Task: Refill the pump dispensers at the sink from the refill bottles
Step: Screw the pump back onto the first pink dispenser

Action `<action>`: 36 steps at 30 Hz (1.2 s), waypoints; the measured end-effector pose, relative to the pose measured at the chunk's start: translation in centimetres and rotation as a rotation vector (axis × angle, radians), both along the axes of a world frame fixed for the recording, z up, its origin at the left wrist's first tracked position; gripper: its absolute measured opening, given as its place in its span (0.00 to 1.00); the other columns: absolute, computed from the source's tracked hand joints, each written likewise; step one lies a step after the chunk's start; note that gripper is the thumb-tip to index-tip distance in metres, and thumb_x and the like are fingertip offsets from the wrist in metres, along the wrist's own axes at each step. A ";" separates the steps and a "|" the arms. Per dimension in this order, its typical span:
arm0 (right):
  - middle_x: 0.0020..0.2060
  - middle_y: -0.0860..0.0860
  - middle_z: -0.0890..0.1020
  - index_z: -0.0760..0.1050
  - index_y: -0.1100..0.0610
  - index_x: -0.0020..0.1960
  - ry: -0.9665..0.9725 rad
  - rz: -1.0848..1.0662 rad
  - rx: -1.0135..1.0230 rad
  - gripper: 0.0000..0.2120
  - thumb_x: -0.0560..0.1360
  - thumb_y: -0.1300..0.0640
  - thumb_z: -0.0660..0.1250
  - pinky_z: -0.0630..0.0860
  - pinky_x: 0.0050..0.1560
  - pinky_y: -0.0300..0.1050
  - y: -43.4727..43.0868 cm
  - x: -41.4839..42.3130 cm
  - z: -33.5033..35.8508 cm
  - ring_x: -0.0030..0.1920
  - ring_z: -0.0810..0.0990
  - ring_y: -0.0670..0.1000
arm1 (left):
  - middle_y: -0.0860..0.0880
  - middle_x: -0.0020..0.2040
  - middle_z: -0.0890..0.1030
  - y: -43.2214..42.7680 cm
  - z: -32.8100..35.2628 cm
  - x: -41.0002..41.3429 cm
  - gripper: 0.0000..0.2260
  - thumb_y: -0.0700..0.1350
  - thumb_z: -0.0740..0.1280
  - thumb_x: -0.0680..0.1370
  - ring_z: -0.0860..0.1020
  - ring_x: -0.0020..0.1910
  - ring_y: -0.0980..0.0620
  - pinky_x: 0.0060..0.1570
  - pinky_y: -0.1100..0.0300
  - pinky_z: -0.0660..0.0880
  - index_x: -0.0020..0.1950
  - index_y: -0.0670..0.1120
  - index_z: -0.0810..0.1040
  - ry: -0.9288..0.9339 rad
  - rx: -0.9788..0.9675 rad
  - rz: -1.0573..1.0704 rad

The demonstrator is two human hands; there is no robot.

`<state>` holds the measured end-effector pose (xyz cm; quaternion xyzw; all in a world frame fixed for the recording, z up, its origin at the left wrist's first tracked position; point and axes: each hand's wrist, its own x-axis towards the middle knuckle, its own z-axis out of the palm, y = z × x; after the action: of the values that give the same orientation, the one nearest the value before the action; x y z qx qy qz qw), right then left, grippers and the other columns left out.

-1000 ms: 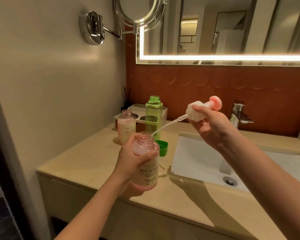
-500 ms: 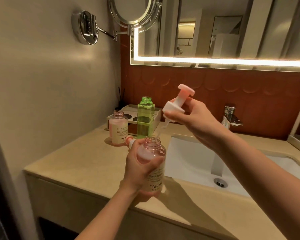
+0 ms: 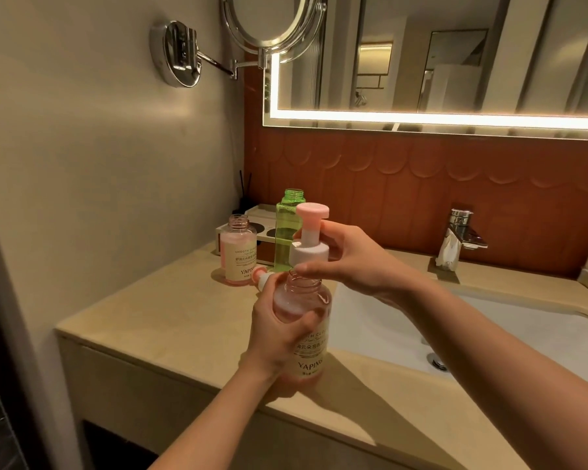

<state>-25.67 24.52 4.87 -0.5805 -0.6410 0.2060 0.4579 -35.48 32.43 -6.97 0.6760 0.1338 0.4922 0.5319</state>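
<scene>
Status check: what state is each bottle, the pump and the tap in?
Held pink bottle: neck open, gripped by left hand.
Pump head: upright above that neck, not screwed on, held by right hand.
Counter pink bottle: upright, uncapped.
Green refill bottle: upright, uncapped.
Tap: no water running.

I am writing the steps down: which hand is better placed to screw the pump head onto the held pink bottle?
Right. The right hand pinches the pump head just above the open neck; the left hand grips the pink bottle.

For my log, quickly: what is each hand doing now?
Left hand: grips the pink dispenser bottle.
Right hand: holds the pump head at its neck.
</scene>
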 end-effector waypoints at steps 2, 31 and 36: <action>0.47 0.42 0.79 0.70 0.49 0.56 -0.011 0.015 -0.003 0.20 0.68 0.60 0.73 0.76 0.42 0.29 0.2 -0.1 -0.1 0.46 0.79 0.40 | 0.50 0.53 0.80 0.0 0.0 0.0 0.28 0.54 0.71 0.58 0.79 0.54 0.54 0.51 0.63 0.76 0.56 0.54 0.71 -0.011 -0.004 -0.010; 0.40 0.53 0.77 0.73 0.61 0.50 -0.332 -0.175 -0.105 0.27 0.64 0.40 0.72 0.73 0.41 0.42 0.3 0.2 -0.5 0.40 0.75 0.49 | 0.48 0.54 0.79 -0.2 0.1 -0.2 0.29 0.56 0.71 0.58 0.79 0.54 0.51 0.52 0.58 0.77 0.57 0.54 0.70 -0.006 0.012 -0.019; 0.48 0.44 0.76 0.67 0.44 0.51 -0.058 -0.031 -0.085 0.13 0.72 0.48 0.68 0.77 0.51 0.41 1.3 -1.3 -2.5 0.49 0.77 0.45 | 0.45 0.54 0.80 0.3 0.0 -0.1 0.36 0.61 0.75 0.57 0.79 0.56 0.47 0.57 0.53 0.76 0.60 0.48 0.70 -0.013 0.038 -0.025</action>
<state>-26.98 25.78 2.40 -0.6150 -0.6357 0.2088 0.4172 -35.54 32.72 -7.00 0.6843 0.1124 0.4924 0.5260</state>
